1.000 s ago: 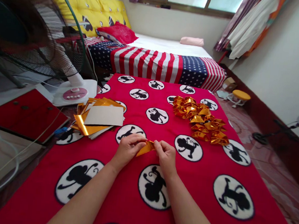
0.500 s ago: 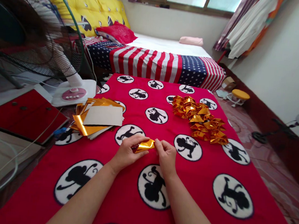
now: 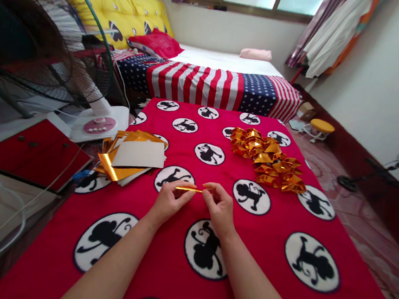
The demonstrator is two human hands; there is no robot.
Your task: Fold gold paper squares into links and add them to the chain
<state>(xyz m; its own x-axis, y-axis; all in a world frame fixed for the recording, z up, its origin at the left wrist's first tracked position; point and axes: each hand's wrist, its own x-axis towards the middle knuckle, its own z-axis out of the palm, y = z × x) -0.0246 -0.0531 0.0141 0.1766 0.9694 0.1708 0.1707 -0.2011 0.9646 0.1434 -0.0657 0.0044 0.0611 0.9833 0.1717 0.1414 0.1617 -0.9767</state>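
Between my two hands is a folded piece of gold foil paper, seen nearly edge-on as a thin shiny strip. My left hand pinches its left part between thumb and fingers. At its right end my right hand is closed, thumb and index finger on the paper. Ahead to the right sits a group of folded gold foil pieces, several in rows. To the left lies a stack of gold foil sheets with a pale grey card on top.
A red cloth with monkey prints covers the table. On the left stands a fan on its white base, beside a red panel. A bed is beyond the table; a yellow stool stands at right.
The folded gold paper has turned from showing a broad face to showing a thin edge. Both hands have shifted their fingers on it; my right index finger is raised higher.
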